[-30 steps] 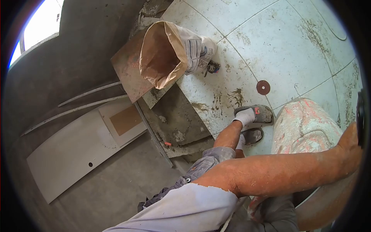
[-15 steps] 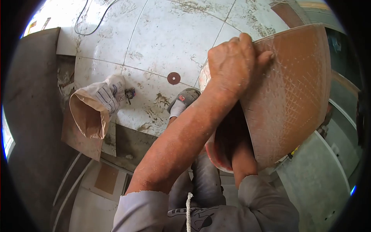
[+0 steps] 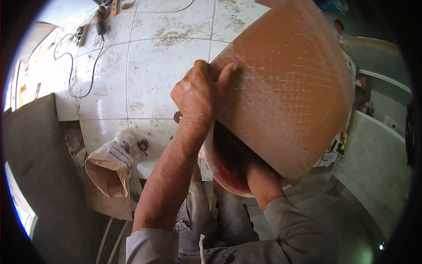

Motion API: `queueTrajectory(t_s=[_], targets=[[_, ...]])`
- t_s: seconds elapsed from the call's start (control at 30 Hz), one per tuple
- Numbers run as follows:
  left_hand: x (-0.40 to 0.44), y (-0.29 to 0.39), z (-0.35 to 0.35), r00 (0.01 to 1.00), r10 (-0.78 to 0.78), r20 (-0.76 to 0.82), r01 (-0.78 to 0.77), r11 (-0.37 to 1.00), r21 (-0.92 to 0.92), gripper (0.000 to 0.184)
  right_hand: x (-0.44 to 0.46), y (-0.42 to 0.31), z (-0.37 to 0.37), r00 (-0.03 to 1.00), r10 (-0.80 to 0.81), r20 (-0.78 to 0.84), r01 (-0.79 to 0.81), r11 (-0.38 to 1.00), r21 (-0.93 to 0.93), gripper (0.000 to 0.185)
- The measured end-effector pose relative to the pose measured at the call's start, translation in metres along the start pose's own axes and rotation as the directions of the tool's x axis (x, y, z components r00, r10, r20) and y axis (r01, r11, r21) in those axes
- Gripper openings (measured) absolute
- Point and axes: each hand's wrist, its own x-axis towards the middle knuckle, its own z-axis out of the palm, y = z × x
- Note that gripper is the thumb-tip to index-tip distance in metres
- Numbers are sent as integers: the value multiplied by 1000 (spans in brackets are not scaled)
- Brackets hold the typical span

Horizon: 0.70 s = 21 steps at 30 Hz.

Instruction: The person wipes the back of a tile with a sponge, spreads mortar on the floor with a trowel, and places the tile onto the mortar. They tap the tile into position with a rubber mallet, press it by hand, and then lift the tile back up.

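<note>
A large brown tile (image 3: 290, 92), its ridged grid face showing, is tilted over a round tub (image 3: 228, 174) with a reddish inside. My left hand (image 3: 198, 94) is closed on the tile's left edge, thumb on the grid face and fingers curled over the side. My right forearm (image 3: 263, 187) runs into the dark gap between tile and tub. Tile and shadow hide my right hand, so its grip cannot be seen.
An opened paper sack (image 3: 107, 169) stands at left on a brown board. An angle grinder (image 3: 100, 22) with its cord lies on the dirty white floor tiles (image 3: 151, 79). A brown disc (image 3: 177, 117) shows beside my left wrist. Grey walls stand on both sides.
The view has shifted, bringing the grinder into sight. The tile, tub and both arms sit further left in view, and more of the tub's red inside shows. My left hand keeps its hold.
</note>
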Motion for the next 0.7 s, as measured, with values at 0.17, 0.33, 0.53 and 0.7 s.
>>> queueTrajectory(t_s=[0.17, 0.33, 0.53, 0.7], targets=[[4, 2, -3, 998, -6, 57, 2, 998, 63, 52, -93, -5, -42, 950, -260, -174, 237, 961, -139, 55], [5, 0, -5, 991, -27, 129, 14, 995, 100, 58, -144, -11, -118, 998, -53, -38, 65, 851, 522, 63], [5, 3, -7, 990, -29, 140, 11, 992, 126, 58, -170, 1, -113, 949, -174, -262, 312, 629, 712, 65], [5, -1, -2, 991, -34, 127, 19, 992, 122, 57, -185, -7, -131, 943, -76, -324, 325, 411, 852, 60]])
